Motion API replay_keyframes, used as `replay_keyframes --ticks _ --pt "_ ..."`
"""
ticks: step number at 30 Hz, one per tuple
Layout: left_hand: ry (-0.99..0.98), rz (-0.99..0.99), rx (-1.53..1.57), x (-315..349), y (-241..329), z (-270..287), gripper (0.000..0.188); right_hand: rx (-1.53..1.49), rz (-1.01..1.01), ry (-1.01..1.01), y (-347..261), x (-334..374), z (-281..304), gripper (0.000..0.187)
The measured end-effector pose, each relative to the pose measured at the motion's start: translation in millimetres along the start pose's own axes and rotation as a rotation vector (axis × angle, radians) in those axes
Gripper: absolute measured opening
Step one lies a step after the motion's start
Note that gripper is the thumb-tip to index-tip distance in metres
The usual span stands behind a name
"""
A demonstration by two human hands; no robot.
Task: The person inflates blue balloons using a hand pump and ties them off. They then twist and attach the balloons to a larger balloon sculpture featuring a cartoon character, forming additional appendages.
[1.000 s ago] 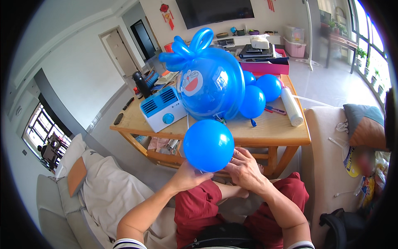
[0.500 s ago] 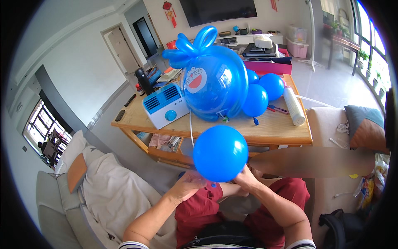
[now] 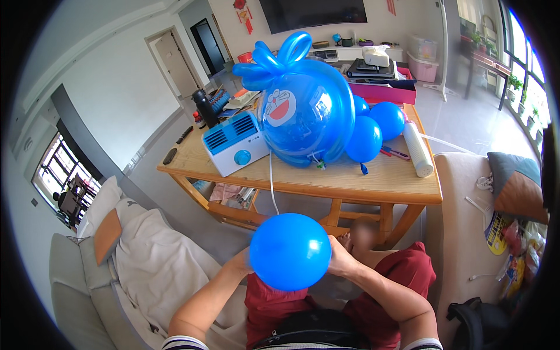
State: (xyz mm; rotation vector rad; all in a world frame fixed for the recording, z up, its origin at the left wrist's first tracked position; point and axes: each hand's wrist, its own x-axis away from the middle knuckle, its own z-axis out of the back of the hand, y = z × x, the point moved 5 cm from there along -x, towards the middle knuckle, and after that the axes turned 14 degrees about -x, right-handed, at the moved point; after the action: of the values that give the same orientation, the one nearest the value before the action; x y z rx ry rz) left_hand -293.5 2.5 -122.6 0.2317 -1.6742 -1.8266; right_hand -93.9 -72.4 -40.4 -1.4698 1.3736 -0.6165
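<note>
The person's left hand (image 3: 244,262) and right hand (image 3: 343,258) stand at opposite sides of a round, glossy, bright-blue rubber balloon (image 3: 290,252), touching it at its edges. The balloon hides most of their fingers, so I cannot tell how tightly either hand is closed, or on which part of it. The balloon is above the lap, in front of loose dark-red cloth trousers (image 3: 405,273) and short of the pale wooden table (image 3: 344,185).

Near the table's front edge stands a boxy white plastic machine with a blue slatted top and round blue knob (image 3: 234,143); a thin white cord (image 3: 272,182) hangs down beside it. Touching or just beside the machine, a large, clear-skinned blue balloon with a printed face (image 3: 309,116) carries a cluster of looped, shiny blue long balloons (image 3: 271,63) on top. To its right sit smaller round blue balloons (image 3: 366,139), then a white ribbed cylinder lying down (image 3: 418,150). Behind them is a magenta open box (image 3: 382,93).
</note>
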Motion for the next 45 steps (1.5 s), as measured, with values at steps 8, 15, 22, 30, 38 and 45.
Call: replay_keyframes --ticks 8,15,22,30,38,45 --pt "0.157 -0.171 0.268 -1 63 -23 0.032 -0.447 -0.209 0.269 28 15 2 0.025" --pt "0.466 -0.201 0.151 -14 95 -20 0.022 -0.292 -0.282 0.188 39 2 10 0.017" --pt "0.908 -0.665 -1.249 -12 128 -50 0.014 -0.697 -0.289 0.412 23 0 12 0.004" --pt "0.843 -0.478 -0.952 -14 157 -33 0.011 -0.824 -0.145 0.287 0 -3 31 0.009" --pt "0.527 -0.397 -0.559 -19 166 -54 0.006 0.738 0.831 0.097 -59 23 -16 0.040" --pt "0.308 -0.357 -0.235 -29 175 -67 0.033 0.798 0.594 0.289 -46 19 5 0.046"
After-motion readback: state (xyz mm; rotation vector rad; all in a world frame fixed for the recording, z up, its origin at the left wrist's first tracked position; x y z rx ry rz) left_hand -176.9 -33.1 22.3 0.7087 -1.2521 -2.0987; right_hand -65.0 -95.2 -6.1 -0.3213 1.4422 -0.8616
